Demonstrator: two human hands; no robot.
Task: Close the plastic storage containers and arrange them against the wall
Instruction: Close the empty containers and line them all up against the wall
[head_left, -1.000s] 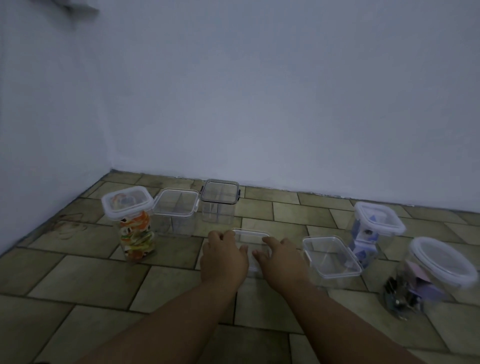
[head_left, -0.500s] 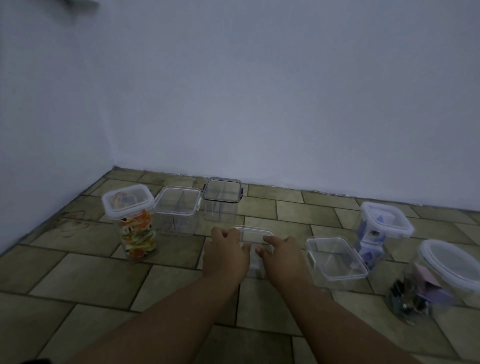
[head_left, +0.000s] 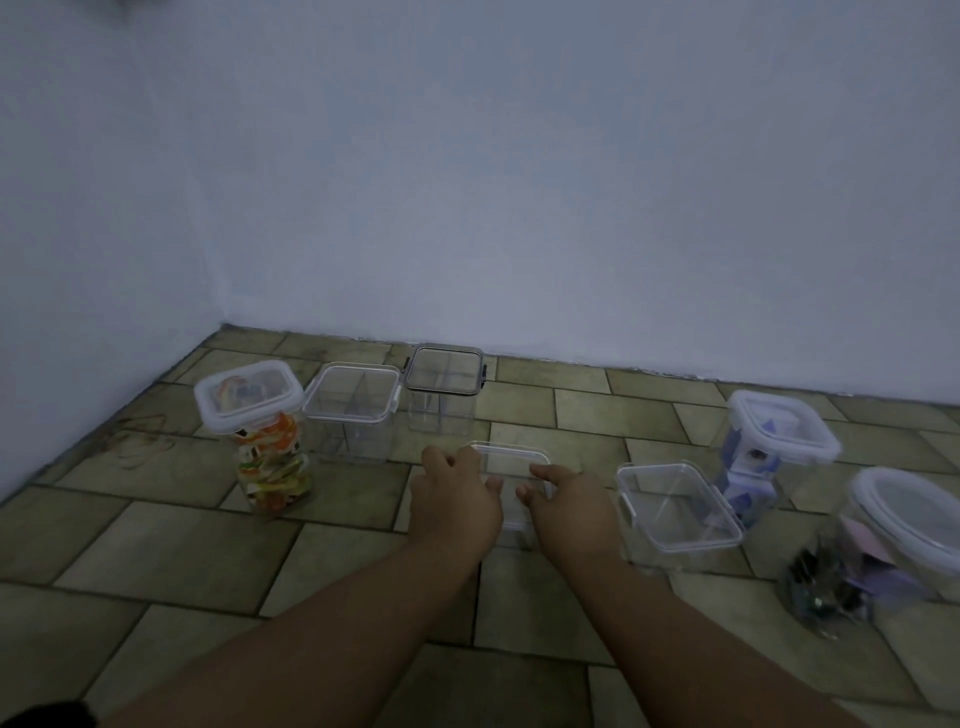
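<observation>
Both hands are on the small lidded clear container (head_left: 511, 460), which sits mid-floor, well apart from the wall (head_left: 519, 208). Left hand (head_left: 457, 501) curls over its left edge. Right hand (head_left: 569, 501) pinches its right edge, index finger along the top rim. Latched or not: cannot tell.

Back left stand the jar of colourful pieces (head_left: 260, 431), the tall clear container (head_left: 353, 415) and the dark-rimmed container (head_left: 444, 389), which is nearest the wall. To the right are the low clear box (head_left: 680, 509), the purple-filled container (head_left: 774, 441) and the round-lidded jar (head_left: 893, 540). All stand on the tiled floor (head_left: 156, 561).

Seven plastic containers (head_left: 675, 512) — three filled — two hands (head_left: 454, 506)
</observation>
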